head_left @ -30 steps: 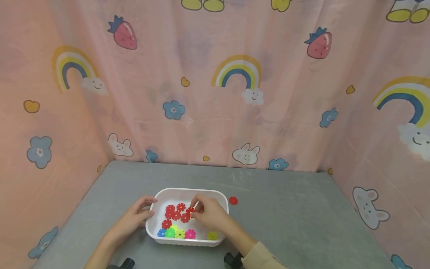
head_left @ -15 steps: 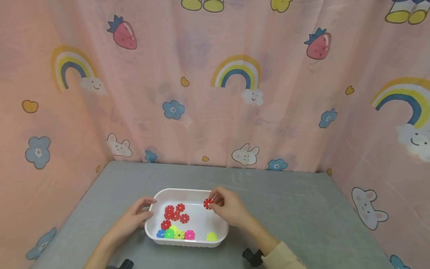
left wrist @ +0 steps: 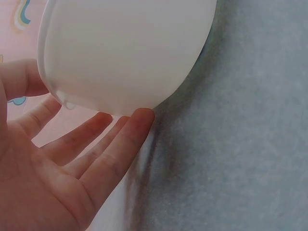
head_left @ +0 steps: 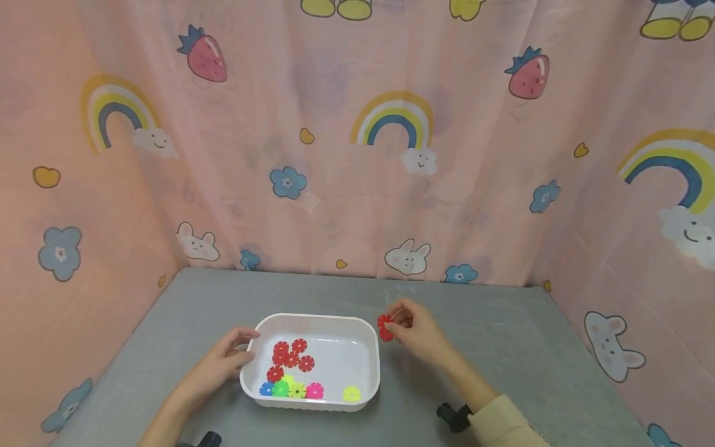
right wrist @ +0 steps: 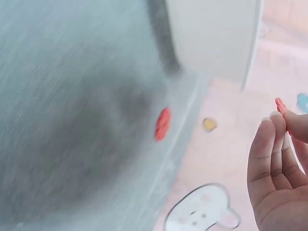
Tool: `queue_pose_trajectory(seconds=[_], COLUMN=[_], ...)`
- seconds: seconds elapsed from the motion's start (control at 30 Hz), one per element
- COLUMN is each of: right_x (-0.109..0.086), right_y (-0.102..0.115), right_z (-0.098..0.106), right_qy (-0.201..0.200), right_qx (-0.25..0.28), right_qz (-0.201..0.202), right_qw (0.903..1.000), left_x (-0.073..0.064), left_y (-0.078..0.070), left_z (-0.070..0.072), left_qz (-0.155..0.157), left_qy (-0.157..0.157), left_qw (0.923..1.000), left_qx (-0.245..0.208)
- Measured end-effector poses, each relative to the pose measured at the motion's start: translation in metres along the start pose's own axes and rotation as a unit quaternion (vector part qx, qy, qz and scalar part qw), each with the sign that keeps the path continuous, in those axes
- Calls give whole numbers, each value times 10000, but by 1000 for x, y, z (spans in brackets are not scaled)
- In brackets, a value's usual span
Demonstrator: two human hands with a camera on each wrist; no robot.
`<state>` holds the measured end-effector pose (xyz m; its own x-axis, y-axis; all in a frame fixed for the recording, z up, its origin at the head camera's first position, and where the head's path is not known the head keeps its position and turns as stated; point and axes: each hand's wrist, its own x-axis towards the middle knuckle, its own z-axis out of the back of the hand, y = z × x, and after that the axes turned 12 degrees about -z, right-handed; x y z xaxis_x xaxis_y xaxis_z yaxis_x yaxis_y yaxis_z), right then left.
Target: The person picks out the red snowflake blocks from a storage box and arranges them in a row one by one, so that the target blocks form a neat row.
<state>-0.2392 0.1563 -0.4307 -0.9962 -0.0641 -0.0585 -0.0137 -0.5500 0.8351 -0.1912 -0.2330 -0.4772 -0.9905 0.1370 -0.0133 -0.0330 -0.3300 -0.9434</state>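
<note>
Just past the right end of the white tray [head_left: 338, 357], your right hand [head_left: 421, 333] pinches the notched red disc [head_left: 383, 321] by its edge above the counter [head_left: 503, 347]; it looks light, thin and stiff, perhaps slippery plastic, so the rim should be your best hold. Near it a second red disc [head_left: 386, 335] lies flat, while your left hand [head_left: 226, 350] rests fairly straight fingers against the tray's left end. Out to the pink curtain [head_left: 475, 211], you can read no brand, label or writing.
</note>
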Motion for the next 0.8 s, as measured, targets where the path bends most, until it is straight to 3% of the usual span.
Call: queue_pose_trajectory(seconds=[0.33,0.8], right_x=[22,39], right_y=[-34,-68], right_z=[13,2], right_qy=[-230,40], right_qx=[-221,-532], right_qz=[-429,-1001], right_qw=[9986,9935], left_x=[0,0], left_y=[2,1], left_z=[0,0], left_qz=[-41,-46], left_qy=[38,15], left_qw=[10000,10000], left_qx=[3,31])
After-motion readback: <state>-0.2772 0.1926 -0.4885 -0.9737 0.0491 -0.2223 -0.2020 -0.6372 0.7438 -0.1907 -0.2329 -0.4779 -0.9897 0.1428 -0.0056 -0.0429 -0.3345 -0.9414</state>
